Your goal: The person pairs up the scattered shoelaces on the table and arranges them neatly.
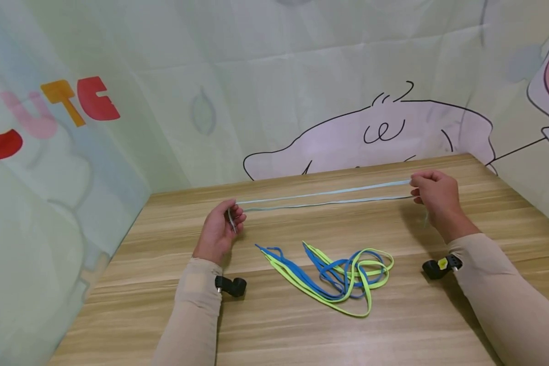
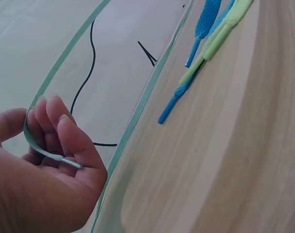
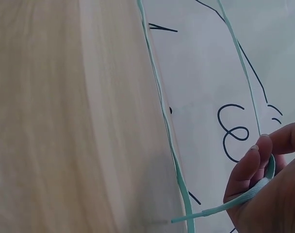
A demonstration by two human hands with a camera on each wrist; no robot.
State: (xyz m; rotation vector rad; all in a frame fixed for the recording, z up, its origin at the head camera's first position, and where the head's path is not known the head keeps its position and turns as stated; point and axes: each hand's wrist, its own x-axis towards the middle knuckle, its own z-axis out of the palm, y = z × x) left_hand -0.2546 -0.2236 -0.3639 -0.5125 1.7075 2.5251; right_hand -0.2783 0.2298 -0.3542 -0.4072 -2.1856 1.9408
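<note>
Both hands engaged. Left hand [image 1: 217, 229]: fingers bent, the pale green lace [image 2: 138, 114] gripped near thumb and forefinger, with a hard-tipped end [image 2: 72, 162] lying across the palm side. Right hand [image 1: 439, 195]: same lace pinched between thumb and fingertips, a second tipped end [image 3: 201, 213] dangling below.

Position of lace: held in the air between the hands in two near-parallel runs, long axis crosswise to the person. Runs near each other, apart at mid-span, drawn fairly straight. In the head view the line climbs slightly toward the right; cannot tell whether that end is higher or only farther off. Whether the runs are one doubled length or two: not resolved.

Key relation, my judgement: hands at opposite ends, so the spacing between them governs slack; neither is nearer the middle.

Outward: blue laces [image 2: 207, 19] and yellow-green laces [image 2: 227, 29] lie tangled together on the surface [image 1: 132, 305], on the person's side of the span, between the forearms. Loose tips point away and leftward, loops toward the right. Left hand is nearer those tips; right hand well apart. Beyond the surface, a printed wall cloth [image 1: 178, 61].
</note>
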